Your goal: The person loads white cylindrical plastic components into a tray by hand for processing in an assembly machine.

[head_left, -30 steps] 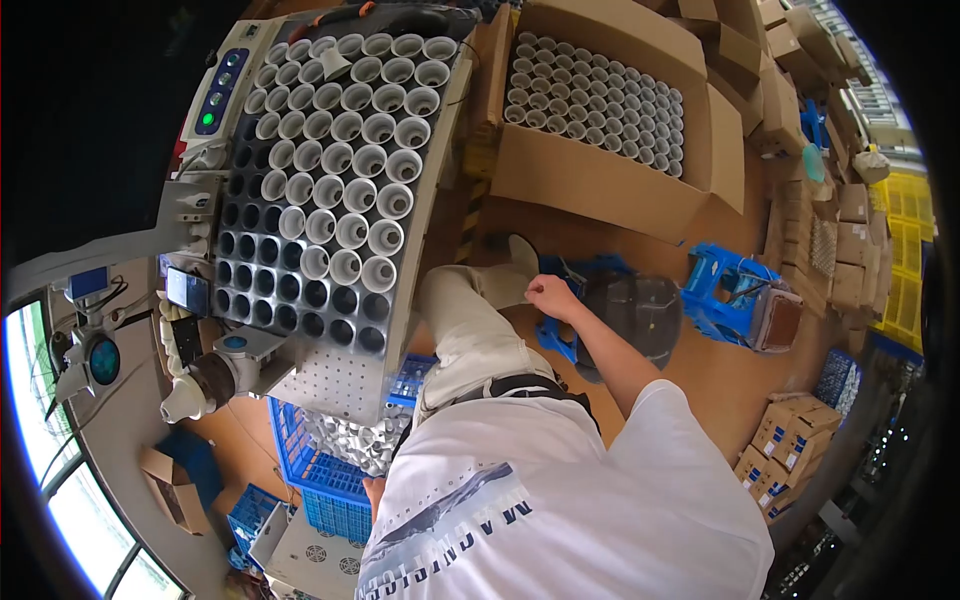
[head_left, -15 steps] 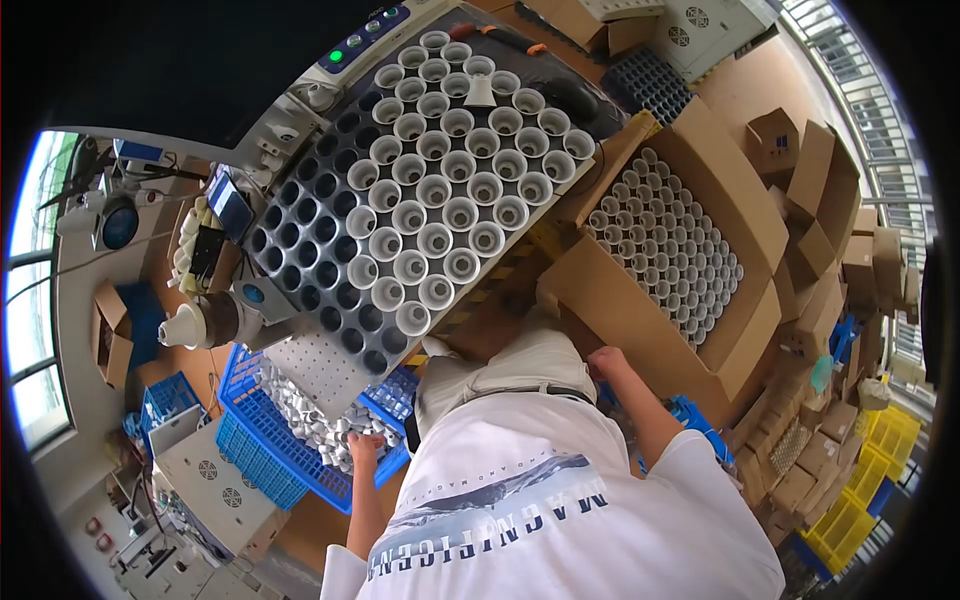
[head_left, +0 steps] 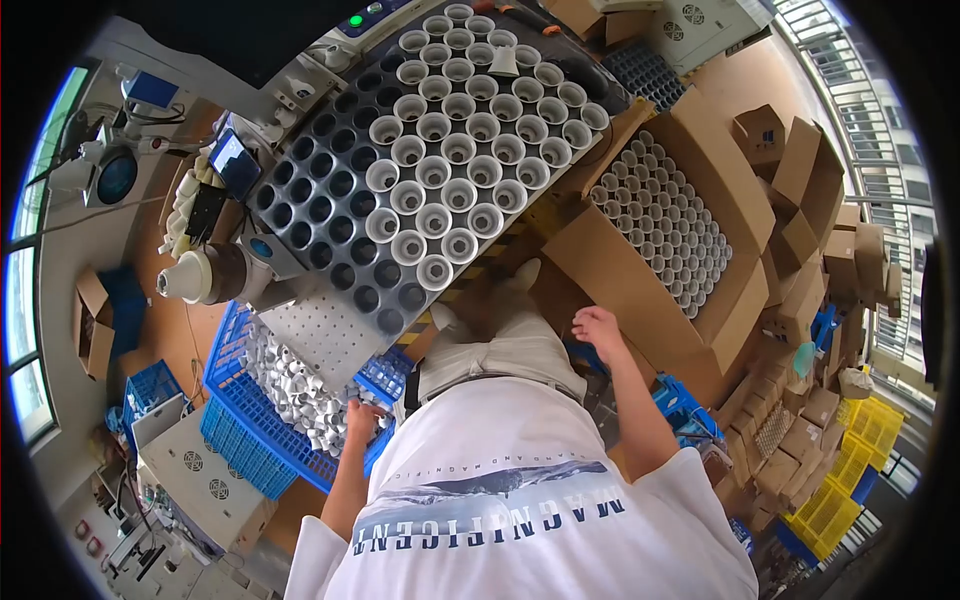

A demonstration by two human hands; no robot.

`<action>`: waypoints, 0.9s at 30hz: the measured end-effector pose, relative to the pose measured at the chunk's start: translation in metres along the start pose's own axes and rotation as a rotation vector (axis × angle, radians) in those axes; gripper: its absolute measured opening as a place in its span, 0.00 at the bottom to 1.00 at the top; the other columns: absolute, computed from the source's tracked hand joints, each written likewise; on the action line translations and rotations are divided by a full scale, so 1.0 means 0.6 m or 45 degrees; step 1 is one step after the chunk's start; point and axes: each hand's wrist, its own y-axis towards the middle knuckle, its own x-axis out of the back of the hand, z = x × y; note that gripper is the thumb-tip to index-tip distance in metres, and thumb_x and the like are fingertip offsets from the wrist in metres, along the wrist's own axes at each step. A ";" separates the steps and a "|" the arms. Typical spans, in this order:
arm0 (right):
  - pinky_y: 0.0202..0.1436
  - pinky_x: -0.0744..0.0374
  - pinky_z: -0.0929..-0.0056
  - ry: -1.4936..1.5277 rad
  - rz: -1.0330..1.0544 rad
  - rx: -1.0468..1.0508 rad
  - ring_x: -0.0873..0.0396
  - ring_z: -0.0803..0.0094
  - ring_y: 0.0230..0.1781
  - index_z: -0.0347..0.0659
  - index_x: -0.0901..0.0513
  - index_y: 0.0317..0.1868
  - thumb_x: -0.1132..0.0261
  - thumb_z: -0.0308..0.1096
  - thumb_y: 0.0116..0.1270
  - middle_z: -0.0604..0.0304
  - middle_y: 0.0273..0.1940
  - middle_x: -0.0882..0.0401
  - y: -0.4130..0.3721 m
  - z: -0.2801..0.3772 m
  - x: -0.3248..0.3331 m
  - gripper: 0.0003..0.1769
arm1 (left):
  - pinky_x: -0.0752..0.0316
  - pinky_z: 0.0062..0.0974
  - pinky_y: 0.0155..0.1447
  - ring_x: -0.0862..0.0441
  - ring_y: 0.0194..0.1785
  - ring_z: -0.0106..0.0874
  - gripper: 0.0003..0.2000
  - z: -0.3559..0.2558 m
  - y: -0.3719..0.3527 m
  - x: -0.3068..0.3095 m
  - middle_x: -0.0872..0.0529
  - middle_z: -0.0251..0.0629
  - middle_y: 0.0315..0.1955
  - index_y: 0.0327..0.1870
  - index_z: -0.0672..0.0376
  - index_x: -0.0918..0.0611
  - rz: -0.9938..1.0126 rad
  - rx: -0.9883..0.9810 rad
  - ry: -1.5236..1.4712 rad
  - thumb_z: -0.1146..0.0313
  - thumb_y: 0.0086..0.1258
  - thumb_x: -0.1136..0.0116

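My left hand (head_left: 362, 418) is at the right edge of a blue basket (head_left: 225, 375) full of small white plastic parts (head_left: 290, 385). Its fingers are drawn together, and whatever they hold is too small to make out. My right hand (head_left: 597, 328) hangs in the air beside the carton, fingers loosely bent and apart, with nothing seen in it. In front stands a dark tray (head_left: 330, 255) with round holes; white cups (head_left: 458, 148) fill its right part, and the holes at left have none. One cup (head_left: 504, 62) lies tipped on top of the others near the back.
An open carton (head_left: 640, 285) with rows of white cups stands right of the tray. A perforated plate (head_left: 318, 325) juts over the basket. At left are a phone (head_left: 235, 165) and a machine head (head_left: 205, 275). Cartons and yellow crates (head_left: 850, 465) are stacked at far right.
My right hand has risen away from my hip, and its fingers have loosened. My left hand is still at the basket, slightly higher in view. The view has shifted a little.
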 end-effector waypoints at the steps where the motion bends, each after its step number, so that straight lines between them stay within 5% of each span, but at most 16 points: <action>1: 0.31 0.23 0.76 -0.070 0.074 -0.047 0.21 0.74 0.28 0.35 0.19 0.38 0.39 0.31 0.62 0.60 0.30 0.20 -0.019 -0.038 -0.014 0.08 | 0.22 0.32 0.30 0.17 0.26 0.36 0.12 0.011 0.006 0.017 0.18 0.51 0.24 0.46 0.68 0.35 0.011 -0.023 0.003 0.75 0.62 0.59; 4: 0.32 0.24 0.73 -0.607 0.040 0.052 0.21 0.74 0.27 0.34 0.16 0.32 0.37 0.36 0.58 0.58 0.27 0.18 -0.067 -0.110 -0.030 0.12 | 0.24 0.31 0.27 0.17 0.25 0.37 0.12 0.038 0.027 0.026 0.19 0.48 0.21 0.47 0.68 0.36 -0.005 0.050 0.052 0.75 0.63 0.60; 7: 0.35 0.23 0.74 -0.586 -0.076 0.109 0.21 0.75 0.30 0.34 0.15 0.35 0.34 0.36 0.58 0.59 0.30 0.16 -0.075 -0.176 0.006 0.13 | 0.24 0.32 0.26 0.18 0.24 0.38 0.11 0.038 0.034 0.011 0.18 0.50 0.23 0.45 0.67 0.36 0.104 0.042 0.039 0.76 0.62 0.61; 12: 0.38 0.22 0.75 -0.576 -0.031 0.010 0.20 0.74 0.33 0.34 0.16 0.37 0.34 0.33 0.60 0.59 0.30 0.17 -0.071 -0.116 0.016 0.10 | 0.23 0.33 0.29 0.17 0.26 0.39 0.09 -0.025 0.021 -0.024 0.17 0.54 0.26 0.41 0.68 0.34 0.092 -0.113 0.120 0.77 0.59 0.61; 14: 0.39 0.21 0.76 -0.372 -0.022 -0.071 0.20 0.74 0.33 0.34 0.18 0.39 0.35 0.32 0.61 0.58 0.31 0.17 -0.042 -0.057 -0.006 0.10 | 0.22 0.34 0.30 0.17 0.28 0.38 0.14 -0.018 0.044 -0.023 0.16 0.54 0.29 0.46 0.72 0.33 0.127 -0.108 -0.080 0.78 0.58 0.60; 17: 0.40 0.21 0.76 -0.397 0.132 0.115 0.20 0.74 0.34 0.34 0.20 0.41 0.36 0.31 0.63 0.58 0.33 0.18 -0.034 0.086 -0.068 0.10 | 0.23 0.31 0.31 0.17 0.28 0.36 0.21 -0.038 0.036 -0.022 0.16 0.48 0.28 0.54 0.75 0.33 0.017 -0.069 -0.181 0.78 0.56 0.57; 20: 0.39 0.21 0.75 -0.439 0.404 0.441 0.19 0.74 0.34 0.32 0.20 0.42 0.36 0.32 0.64 0.58 0.34 0.18 -0.043 0.249 -0.156 0.11 | 0.23 0.29 0.31 0.17 0.27 0.33 0.18 -0.053 -0.013 -0.015 0.16 0.48 0.28 0.53 0.69 0.35 -0.079 -0.227 -0.210 0.77 0.61 0.63; 24: 0.42 0.21 0.73 -0.749 0.582 0.993 0.19 0.74 0.35 0.33 0.21 0.42 0.36 0.32 0.65 0.57 0.34 0.17 -0.033 0.440 -0.274 0.10 | 0.22 0.29 0.33 0.17 0.27 0.35 0.11 -0.035 -0.050 -0.042 0.16 0.50 0.26 0.45 0.70 0.37 -0.260 -0.049 -0.431 0.78 0.61 0.62; 27: 0.42 0.20 0.67 -0.915 0.575 1.371 0.18 0.64 0.37 0.36 0.23 0.49 0.36 0.32 0.62 0.52 0.44 0.20 0.011 0.547 -0.389 0.17 | 0.24 0.26 0.32 0.19 0.27 0.32 0.06 -0.034 -0.079 -0.074 0.16 0.46 0.26 0.38 0.66 0.36 -0.461 -0.067 -0.647 0.78 0.61 0.57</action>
